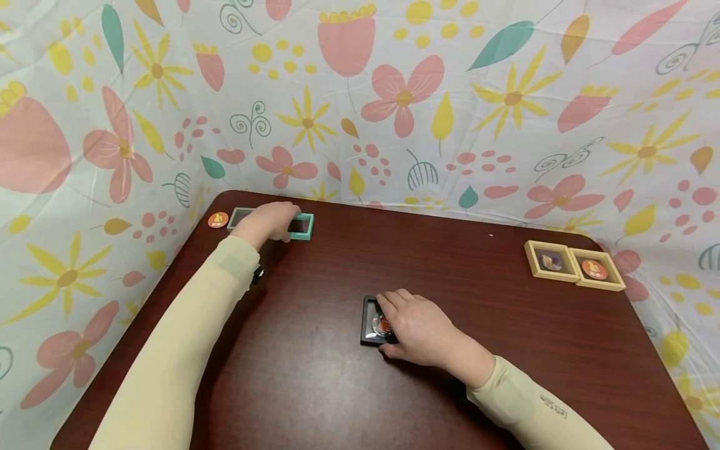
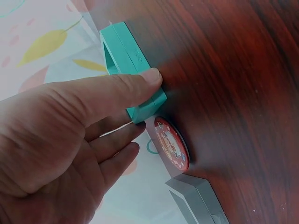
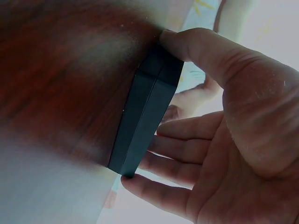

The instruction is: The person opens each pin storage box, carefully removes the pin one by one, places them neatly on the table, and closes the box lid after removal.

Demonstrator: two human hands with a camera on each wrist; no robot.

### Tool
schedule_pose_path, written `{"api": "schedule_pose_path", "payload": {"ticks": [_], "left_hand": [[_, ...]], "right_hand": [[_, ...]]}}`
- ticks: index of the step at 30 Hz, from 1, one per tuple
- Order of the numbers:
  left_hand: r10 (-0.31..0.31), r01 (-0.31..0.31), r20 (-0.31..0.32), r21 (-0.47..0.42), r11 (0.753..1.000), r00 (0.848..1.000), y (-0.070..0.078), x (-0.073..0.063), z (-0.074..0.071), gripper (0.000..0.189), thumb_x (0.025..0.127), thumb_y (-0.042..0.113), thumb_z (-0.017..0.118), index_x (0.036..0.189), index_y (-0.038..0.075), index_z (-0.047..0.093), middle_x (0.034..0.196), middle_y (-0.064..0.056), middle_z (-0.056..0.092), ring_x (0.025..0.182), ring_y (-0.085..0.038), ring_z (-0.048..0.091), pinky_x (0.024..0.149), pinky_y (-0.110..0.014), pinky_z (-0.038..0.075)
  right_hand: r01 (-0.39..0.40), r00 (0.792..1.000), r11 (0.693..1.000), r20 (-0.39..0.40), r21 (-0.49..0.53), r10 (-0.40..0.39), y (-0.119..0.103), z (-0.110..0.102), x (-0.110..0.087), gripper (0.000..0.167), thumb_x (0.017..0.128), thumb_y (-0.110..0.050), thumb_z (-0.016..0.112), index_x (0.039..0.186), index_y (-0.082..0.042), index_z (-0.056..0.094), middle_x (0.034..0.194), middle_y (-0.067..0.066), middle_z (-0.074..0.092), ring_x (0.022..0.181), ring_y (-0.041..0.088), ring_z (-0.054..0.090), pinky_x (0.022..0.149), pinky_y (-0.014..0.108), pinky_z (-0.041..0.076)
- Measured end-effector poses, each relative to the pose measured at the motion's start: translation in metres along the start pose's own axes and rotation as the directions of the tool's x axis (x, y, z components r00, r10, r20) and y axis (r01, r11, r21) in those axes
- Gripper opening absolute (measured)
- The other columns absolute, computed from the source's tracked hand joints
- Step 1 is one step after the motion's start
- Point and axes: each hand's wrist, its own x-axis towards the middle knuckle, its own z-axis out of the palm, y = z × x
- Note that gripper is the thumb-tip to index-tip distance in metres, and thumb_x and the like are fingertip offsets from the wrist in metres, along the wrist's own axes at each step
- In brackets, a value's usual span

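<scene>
Black frame (image 1: 365, 322), taken as landmark: it sits on the tabletop (image 1: 315, 387) with a round badge (image 1: 380, 324) showing behind what looks like a clear pane. My right hand (image 1: 422, 331) grips it, thumb at the near edge, fingertips at the far one. My left hand (image 1: 274, 222), beyond the black frame and off to its left, pinches the teal frame (image 2: 126, 51) between thumb and fingers. Whether either frame is slightly raised, I cannot tell.

Filled, by my count: three. The black frame has its badge; well to its right and farther off, the left tan frame (image 1: 531, 259) and right tan frame (image 1: 620, 281) lie touching, one with a dark badge (image 1: 551, 262), the other with an orange-red badge (image 1: 594, 269).

Outstanding: the teal frame shows no badge in its uncovered part, though my hand hides the rest. The grey frame (image 2: 201, 196), farther left of the black frame, likewise shows none where visible. Two loose badges lie on that same side of the black frame: a red badge (image 2: 171, 143), visible only in the left wrist view, and an orange badge (image 1: 218, 220), farthest left.

Estimate: work past halfway, two frames and two badges apparently unmatched.
</scene>
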Motion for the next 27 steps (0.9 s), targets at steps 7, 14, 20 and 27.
{"api": "schedule_pose_path", "payload": {"ticks": [7,14,20,27], "left_hand": [[-0.019,0.019,-0.003,-0.011,1.0,1.0,-0.001,-0.004,0.004,0.088,0.093,0.011,0.088,0.168,0.001,0.043,0.165,-0.022,0.049,0.146,-0.039,0.052,0.118,-0.056,0.047],[0.05,-0.053,-0.062,-0.044,0.998,0.997,0.021,-0.013,0.002,0.115,0.093,0.024,0.093,0.176,0.0,0.018,0.181,-0.023,0.021,0.166,-0.041,0.025,0.126,-0.057,0.038],[0.127,-0.13,-0.065,-0.034,0.991,0.99,0.052,-0.021,0.006,0.111,0.094,0.033,0.092,0.174,-0.003,0.025,0.178,-0.026,0.027,0.166,-0.044,0.023,0.129,-0.056,0.033],[0.28,-0.283,-0.051,-0.066,0.957,0.959,0.086,-0.035,0.028,0.113,0.084,0.046,0.099,0.167,-0.005,0.041,0.164,-0.022,0.048,0.154,-0.039,0.04,0.126,-0.047,0.038]], "right_hand": [[0.004,1.0,1.0,-0.021,-0.011,-0.004,0.0,0.001,0.0,0.094,0.075,-0.05,0.098,0.139,0.011,0.066,0.131,0.016,0.072,0.121,0.031,0.069,0.1,0.043,0.06],[-0.004,1.0,1.0,-0.011,-0.005,0.004,0.001,0.001,-0.001,0.094,0.076,-0.051,0.097,0.14,0.011,0.066,0.132,0.016,0.072,0.121,0.031,0.069,0.099,0.042,0.061],[-0.011,1.0,1.0,-0.014,0.01,0.011,0.001,0.001,-0.002,0.094,0.075,-0.05,0.098,0.139,0.01,0.066,0.132,0.016,0.072,0.121,0.03,0.069,0.098,0.042,0.061],[-0.016,1.0,1.0,-0.008,0.022,0.016,0.001,0.0,-0.001,0.094,0.075,-0.05,0.099,0.139,0.01,0.067,0.131,0.016,0.072,0.121,0.03,0.069,0.097,0.042,0.061]]}}
